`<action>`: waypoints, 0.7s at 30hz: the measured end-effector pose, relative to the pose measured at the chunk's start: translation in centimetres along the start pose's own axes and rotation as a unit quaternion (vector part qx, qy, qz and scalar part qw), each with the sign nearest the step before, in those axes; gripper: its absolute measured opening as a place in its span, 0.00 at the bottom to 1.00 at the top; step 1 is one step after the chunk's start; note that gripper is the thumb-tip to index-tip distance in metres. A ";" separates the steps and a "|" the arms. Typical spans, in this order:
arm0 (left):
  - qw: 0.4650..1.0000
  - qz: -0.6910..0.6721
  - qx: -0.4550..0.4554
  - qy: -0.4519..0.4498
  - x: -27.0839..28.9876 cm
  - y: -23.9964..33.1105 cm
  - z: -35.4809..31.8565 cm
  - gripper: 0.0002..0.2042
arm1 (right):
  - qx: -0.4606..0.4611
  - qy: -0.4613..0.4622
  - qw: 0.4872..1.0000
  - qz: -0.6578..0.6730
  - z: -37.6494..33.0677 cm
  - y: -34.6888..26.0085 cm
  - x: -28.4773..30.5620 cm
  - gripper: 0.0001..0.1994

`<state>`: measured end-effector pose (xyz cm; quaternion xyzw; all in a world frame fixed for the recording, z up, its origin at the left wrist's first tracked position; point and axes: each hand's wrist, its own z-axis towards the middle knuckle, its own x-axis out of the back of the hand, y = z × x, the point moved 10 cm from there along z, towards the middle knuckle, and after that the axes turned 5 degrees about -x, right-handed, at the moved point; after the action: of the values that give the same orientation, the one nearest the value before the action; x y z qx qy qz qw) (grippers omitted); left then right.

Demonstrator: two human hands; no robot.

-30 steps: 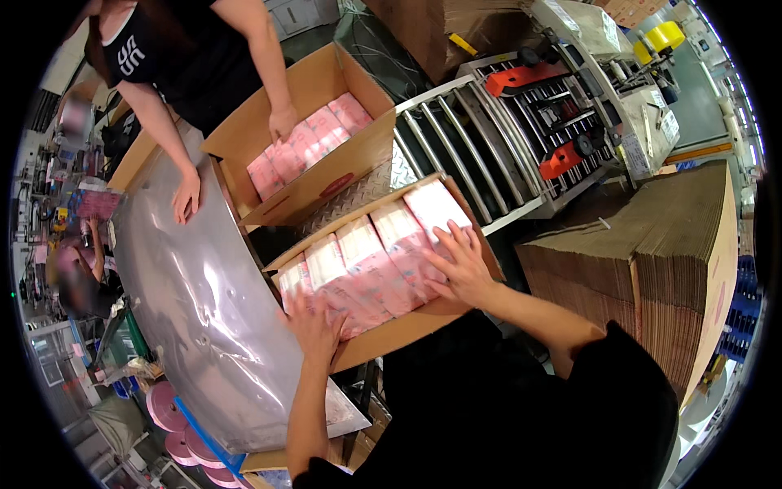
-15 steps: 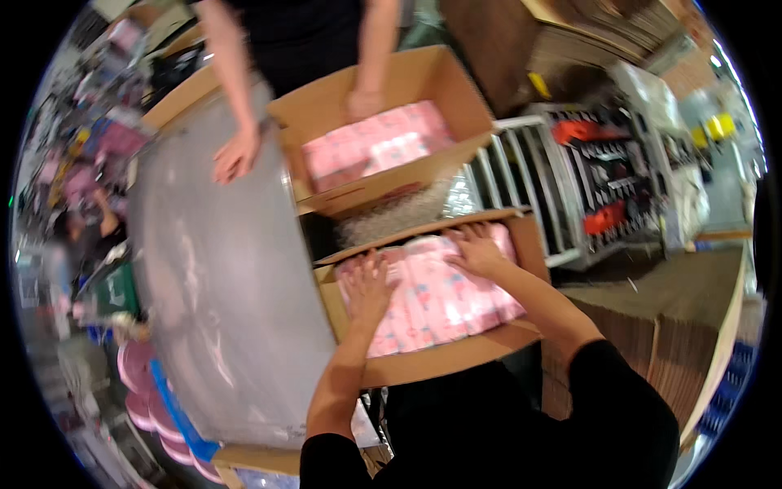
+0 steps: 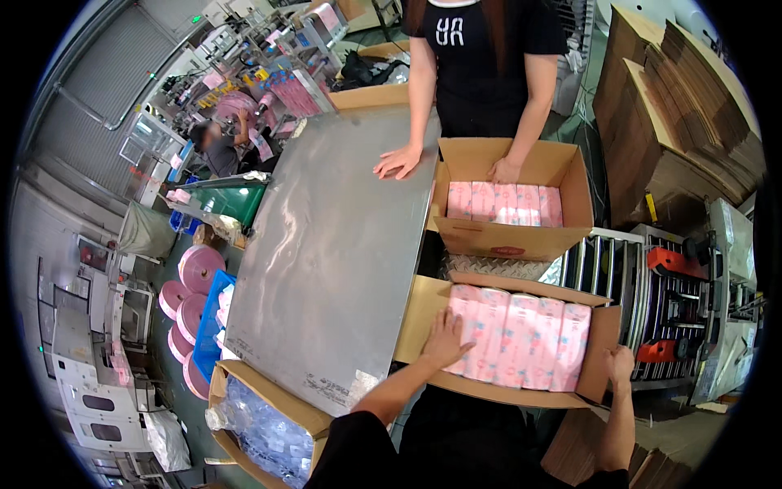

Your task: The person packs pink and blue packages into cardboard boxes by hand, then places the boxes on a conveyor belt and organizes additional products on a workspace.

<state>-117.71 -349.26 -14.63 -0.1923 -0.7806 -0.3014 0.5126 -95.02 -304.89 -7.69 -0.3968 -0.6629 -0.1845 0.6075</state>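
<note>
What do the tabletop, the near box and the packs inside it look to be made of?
Tabletop: probably metal, grey with a dull sheen and streaky reflections. Near box: apparently cardboard, matte brown with thin, stiff walls. Packs: smooth pink printed wrapping, likely plastic film given bright highlights; contents hidden.

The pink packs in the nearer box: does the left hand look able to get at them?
Probably yes: the left hand is at the left end of the pink packs, and the nearer box stands open above them.
</note>
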 end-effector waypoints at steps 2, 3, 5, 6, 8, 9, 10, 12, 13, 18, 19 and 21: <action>0.995 -0.038 0.028 0.091 3.1 2.2 0.7 0.39 | -0.020 0.040 0.999 -0.026 1.0 4.5 1.4 0.13; 0.987 -0.004 0.074 0.141 5.8 3.3 -0.2 0.37 | -0.054 -0.038 0.998 -0.011 1.9 7.7 0.0 0.17; 0.951 0.061 0.173 0.248 10.5 4.3 -2.2 0.34 | 0.058 0.023 0.996 0.062 0.6 6.2 1.4 0.20; 0.955 -0.102 0.180 0.213 9.4 3.2 -1.8 0.32 | 0.116 0.053 0.987 0.098 -0.2 5.1 2.3 0.22; 0.883 -0.412 0.184 0.128 6.6 2.3 -1.9 0.28 | -0.028 -0.268 0.877 0.398 -0.4 3.5 -1.0 0.22; 0.856 -0.491 0.124 0.106 2.2 1.4 -1.0 0.22 | -0.103 -0.396 0.755 0.512 -1.3 3.3 -4.3 0.21; 0.830 -0.545 0.107 0.051 0.9 3.6 0.5 0.20 | -0.186 -0.489 0.600 0.605 -2.6 3.3 -7.0 0.21; 0.764 -0.638 0.077 -0.059 -0.3 8.4 2.2 0.17 | -0.133 -0.422 0.806 0.394 -1.6 3.6 -10.9 0.19; 0.830 -0.553 -0.055 -0.040 -2.8 10.0 3.4 0.18 | 0.053 -0.445 0.877 0.175 -0.9 -0.5 -11.2 0.18; 0.841 -0.453 -0.061 -0.292 -6.1 14.3 3.8 0.22 | 0.094 -0.407 0.908 -0.037 2.3 -0.5 -14.3 0.18; 0.875 -0.355 -0.180 -0.276 -9.1 12.3 1.7 0.23 | 0.094 -0.427 0.898 -0.054 0.8 -3.8 -12.9 0.18; 0.871 -0.181 -0.388 -0.239 -8.3 12.7 -1.2 0.26 | 0.065 -0.424 0.902 -0.047 0.8 -4.7 -11.3 0.16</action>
<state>-105.85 -340.54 -18.37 -0.2972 -0.7204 -0.6128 0.1311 -99.65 -310.60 -17.47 -0.3654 -0.8863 0.0157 0.2842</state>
